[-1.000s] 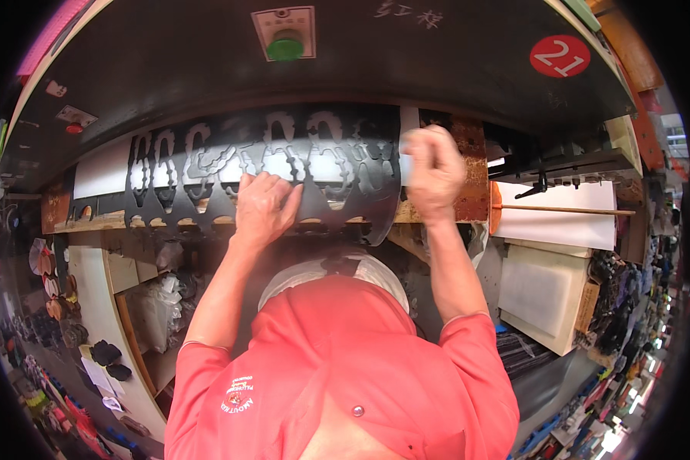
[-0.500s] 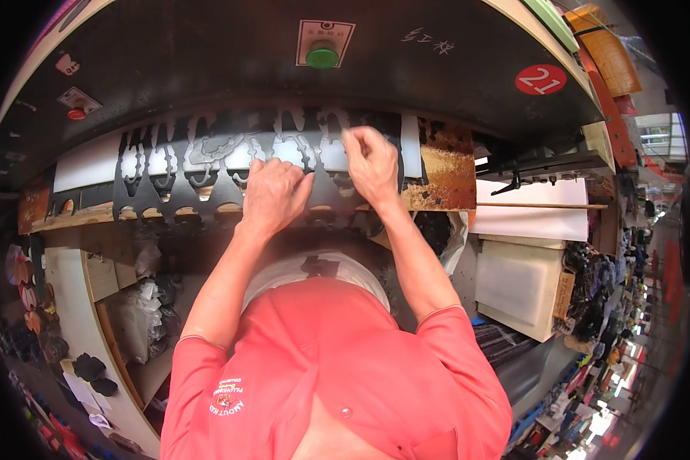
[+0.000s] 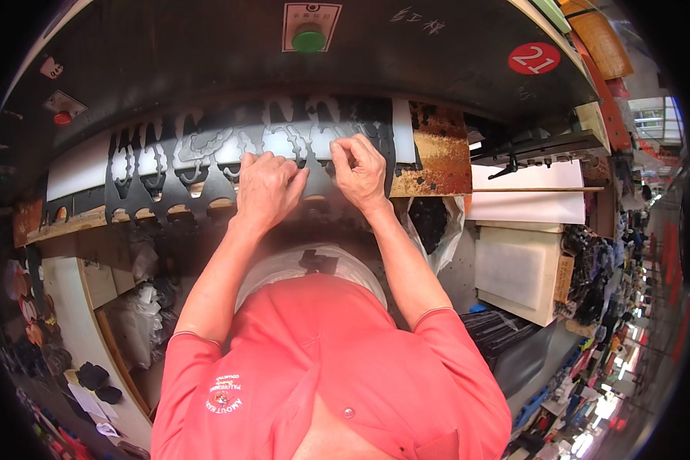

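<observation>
A black sheet [image 3: 218,184] with rows of scalloped cut-outs lies over a white board [image 3: 77,175] on the bench under the dark machine. My left hand [image 3: 267,190] rests on the sheet's near middle part, its fingers curled and closed. To the right, my right hand [image 3: 359,173] is bent over the same sheet, with thumb and forefinger drawn together in a pinch. Whatever either hand grips, if anything, is too small or too hidden to name. A loose-looking dark grey scalloped piece [image 3: 211,142] lies on the sheet, left of my left hand.
Overhead spans the black machine beam [image 3: 406,61] with a green button [image 3: 309,40] and a red button [image 3: 62,118]. A worn brown board [image 3: 441,149] extends right. White sheets [image 3: 525,203] and a pale block [image 3: 517,264] sit right; a shelf with plastic bags [image 3: 138,314] is left.
My right hand has come down a little toward me over the black sheet, its fingers still pinched. The left hand stays nearly in place. The whole view has shifted slightly.
</observation>
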`<state>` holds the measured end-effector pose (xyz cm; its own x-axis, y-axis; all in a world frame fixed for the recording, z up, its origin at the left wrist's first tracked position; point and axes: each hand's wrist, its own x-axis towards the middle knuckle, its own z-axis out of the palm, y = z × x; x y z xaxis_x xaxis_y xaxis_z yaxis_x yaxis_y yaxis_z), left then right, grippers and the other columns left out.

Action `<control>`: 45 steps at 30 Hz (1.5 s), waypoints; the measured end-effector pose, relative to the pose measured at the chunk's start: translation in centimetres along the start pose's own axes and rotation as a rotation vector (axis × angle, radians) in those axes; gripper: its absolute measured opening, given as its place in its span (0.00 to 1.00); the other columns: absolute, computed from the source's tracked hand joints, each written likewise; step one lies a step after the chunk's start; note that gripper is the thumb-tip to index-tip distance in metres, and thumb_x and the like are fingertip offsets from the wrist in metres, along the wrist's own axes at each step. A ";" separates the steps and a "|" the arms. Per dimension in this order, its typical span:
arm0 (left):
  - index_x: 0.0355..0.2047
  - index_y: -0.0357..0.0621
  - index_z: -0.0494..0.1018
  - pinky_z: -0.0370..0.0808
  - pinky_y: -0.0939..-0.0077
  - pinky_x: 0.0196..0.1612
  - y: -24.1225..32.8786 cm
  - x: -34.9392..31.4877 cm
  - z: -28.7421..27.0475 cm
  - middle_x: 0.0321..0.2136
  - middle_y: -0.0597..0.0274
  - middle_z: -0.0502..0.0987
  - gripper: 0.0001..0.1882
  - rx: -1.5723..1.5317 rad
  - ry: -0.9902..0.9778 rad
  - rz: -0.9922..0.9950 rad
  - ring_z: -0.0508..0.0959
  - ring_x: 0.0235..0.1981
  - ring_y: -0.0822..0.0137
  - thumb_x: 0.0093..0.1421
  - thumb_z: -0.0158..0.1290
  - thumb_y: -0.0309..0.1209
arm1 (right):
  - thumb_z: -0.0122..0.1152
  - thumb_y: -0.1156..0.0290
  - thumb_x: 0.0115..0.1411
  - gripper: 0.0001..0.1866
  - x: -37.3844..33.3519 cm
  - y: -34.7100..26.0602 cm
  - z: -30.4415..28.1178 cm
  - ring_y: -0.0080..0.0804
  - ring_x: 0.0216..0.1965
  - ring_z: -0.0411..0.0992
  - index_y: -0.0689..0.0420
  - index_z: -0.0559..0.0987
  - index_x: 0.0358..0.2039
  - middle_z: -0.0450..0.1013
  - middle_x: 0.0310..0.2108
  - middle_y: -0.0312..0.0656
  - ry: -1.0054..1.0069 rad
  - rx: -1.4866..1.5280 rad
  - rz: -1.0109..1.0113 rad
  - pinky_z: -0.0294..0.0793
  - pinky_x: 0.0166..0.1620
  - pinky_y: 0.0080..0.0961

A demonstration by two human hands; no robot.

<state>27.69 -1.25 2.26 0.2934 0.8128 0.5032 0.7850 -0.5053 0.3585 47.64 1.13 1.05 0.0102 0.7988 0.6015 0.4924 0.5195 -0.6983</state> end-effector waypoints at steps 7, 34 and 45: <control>0.20 0.45 0.78 0.65 0.59 0.40 -0.3 -0.3 -0.5 0.21 0.63 0.76 0.12 -0.088 -0.061 -0.006 0.76 0.29 0.59 0.59 0.66 0.33 | 0.68 0.73 0.67 0.04 0.0 -0.2 -1.2 0.25 0.28 0.75 0.61 0.84 0.37 0.77 0.28 0.39 -0.135 0.044 0.215 0.73 0.32 0.23; 0.38 0.42 0.84 0.68 0.38 0.70 -16.5 3.7 1.4 0.37 0.56 0.83 0.05 -0.464 -0.073 -0.105 0.79 0.61 0.44 0.61 0.65 0.23 | 0.65 0.66 0.70 0.25 7.8 8.1 3.2 0.27 0.43 0.82 0.64 0.76 0.63 0.82 0.47 0.40 0.356 0.906 0.804 0.85 0.49 0.25; 0.51 0.38 0.82 0.77 0.55 0.61 -11.3 8.4 3.1 0.53 0.48 0.82 0.18 -0.526 -0.124 -0.053 0.79 0.59 0.46 0.64 0.67 0.34 | 0.61 0.64 0.71 0.23 8.6 10.1 0.1 0.46 0.57 0.79 0.60 0.75 0.63 0.79 0.58 0.49 0.460 1.395 0.920 0.80 0.61 0.55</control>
<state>22.96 12.19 -0.05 0.3482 0.8531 0.3886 0.4309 -0.5138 0.7418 52.65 13.29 -0.85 0.1824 0.9442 -0.2744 -0.8759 0.0292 -0.4816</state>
